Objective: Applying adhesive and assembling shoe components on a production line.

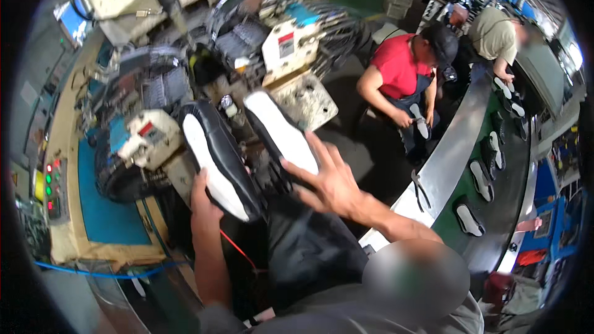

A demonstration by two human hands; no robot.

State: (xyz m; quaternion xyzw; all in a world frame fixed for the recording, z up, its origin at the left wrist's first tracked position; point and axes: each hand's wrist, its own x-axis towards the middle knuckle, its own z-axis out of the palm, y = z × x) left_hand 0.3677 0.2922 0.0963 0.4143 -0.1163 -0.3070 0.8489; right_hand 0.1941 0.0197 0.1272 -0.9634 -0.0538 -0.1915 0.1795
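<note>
My left hand (pixel 204 201) grips the side of a black shoe (pixel 230 148) turned with its white bottom up, its thumb along the edge; the other fingers are hidden beneath. To its right lies a second black shoe (pixel 281 133), white bottom up, tilted toward the far left. My right hand (pixel 334 182) rests over that shoe's near end, fingers spread across the white bottom and its right edge. Both shoes are above a machine with a pale metal plate (pixel 306 102). What supports the second shoe underneath is hidden.
On my right a conveyor (pixel 461 195) carries several shoes, and pliers (pixel 421 192) lie on its metal edge. A person in red (pixel 402 74) sits ahead with a shoe; another person (pixel 492 34) works farther along. A button panel (pixel 54 188) stands left.
</note>
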